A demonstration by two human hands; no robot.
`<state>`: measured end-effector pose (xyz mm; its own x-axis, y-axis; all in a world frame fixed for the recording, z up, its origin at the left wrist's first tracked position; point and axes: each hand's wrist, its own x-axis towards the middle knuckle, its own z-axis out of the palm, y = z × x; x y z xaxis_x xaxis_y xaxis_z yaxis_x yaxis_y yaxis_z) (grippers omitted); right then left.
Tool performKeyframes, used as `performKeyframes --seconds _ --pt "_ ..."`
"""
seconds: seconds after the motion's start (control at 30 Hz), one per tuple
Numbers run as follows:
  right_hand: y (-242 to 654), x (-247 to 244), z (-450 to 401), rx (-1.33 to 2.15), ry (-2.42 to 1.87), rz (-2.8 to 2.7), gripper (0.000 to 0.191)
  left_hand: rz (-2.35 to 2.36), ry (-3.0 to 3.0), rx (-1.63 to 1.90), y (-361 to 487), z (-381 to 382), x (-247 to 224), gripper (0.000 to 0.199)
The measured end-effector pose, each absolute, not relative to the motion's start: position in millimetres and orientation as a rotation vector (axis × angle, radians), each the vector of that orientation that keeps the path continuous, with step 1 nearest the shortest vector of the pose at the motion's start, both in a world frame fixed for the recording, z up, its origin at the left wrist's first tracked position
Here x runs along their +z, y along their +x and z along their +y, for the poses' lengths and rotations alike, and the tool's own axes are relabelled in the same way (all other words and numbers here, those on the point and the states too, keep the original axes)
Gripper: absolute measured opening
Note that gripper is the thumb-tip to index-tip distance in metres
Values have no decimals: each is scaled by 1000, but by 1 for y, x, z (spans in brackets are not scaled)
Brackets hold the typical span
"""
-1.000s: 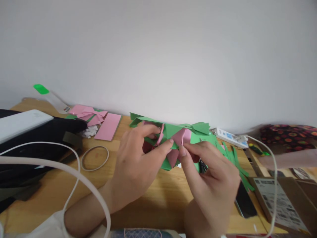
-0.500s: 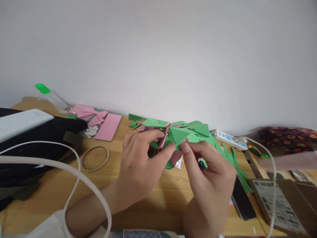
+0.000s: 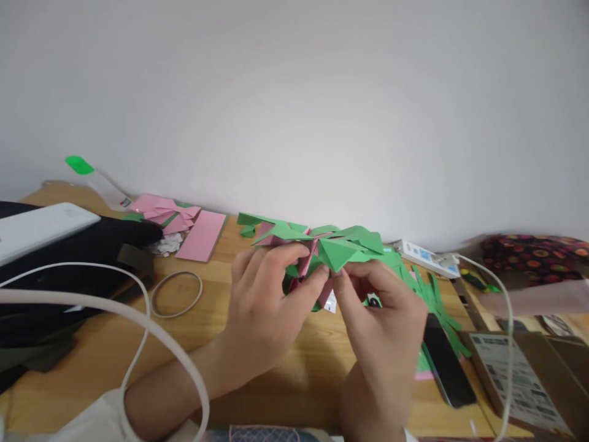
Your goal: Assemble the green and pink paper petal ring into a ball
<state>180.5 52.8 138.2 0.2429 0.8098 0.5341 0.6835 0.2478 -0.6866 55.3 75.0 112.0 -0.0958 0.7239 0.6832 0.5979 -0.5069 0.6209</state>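
Green and pink folded paper pieces, joined in a spiky form (image 3: 340, 250), are held above the wooden table. My left hand (image 3: 267, 307) is closed on the form's left side, thumb and forefinger around a pink fold near the middle. On the right, my right hand (image 3: 384, 331) pinches the lower edge of a green pointed flap, its thumb close to my left thumb. The fingertips partly hide the lower folds. More green paper strips (image 3: 437, 301) lie to the right, behind my right hand.
Pink paper (image 3: 202, 236) and a green-capped bottle (image 3: 103, 184) are at the back left, near a round band (image 3: 177, 294). To the right are a phone (image 3: 446, 362), a power strip (image 3: 427, 258), a cardboard box (image 3: 519, 380) and another person's forearm (image 3: 538, 299). A white cable crosses the left foreground.
My right hand has shifted slightly left and down, uncovering more of the phone. The green flap has tilted a little, and my left hand has moved slightly right.
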Motion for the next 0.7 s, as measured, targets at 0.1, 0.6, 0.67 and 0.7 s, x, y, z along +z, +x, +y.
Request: performKeyframes --seconds 0.1,0.6,0.67,0.7 --pt "182 136 55 180 -1525 -1466 18 1489 2247 1659 53 75 113 10" --pt "186 80 46 698 -1761 -1168 25 1240 2429 1303 -16 37 85 9" --pt "177 75 32 623 -1777 -1140 27 1237 2380 1296 -10 28 73 9" --pt "171 73 26 554 -1780 -1144 27 1254 2364 1311 -6 24 69 9"
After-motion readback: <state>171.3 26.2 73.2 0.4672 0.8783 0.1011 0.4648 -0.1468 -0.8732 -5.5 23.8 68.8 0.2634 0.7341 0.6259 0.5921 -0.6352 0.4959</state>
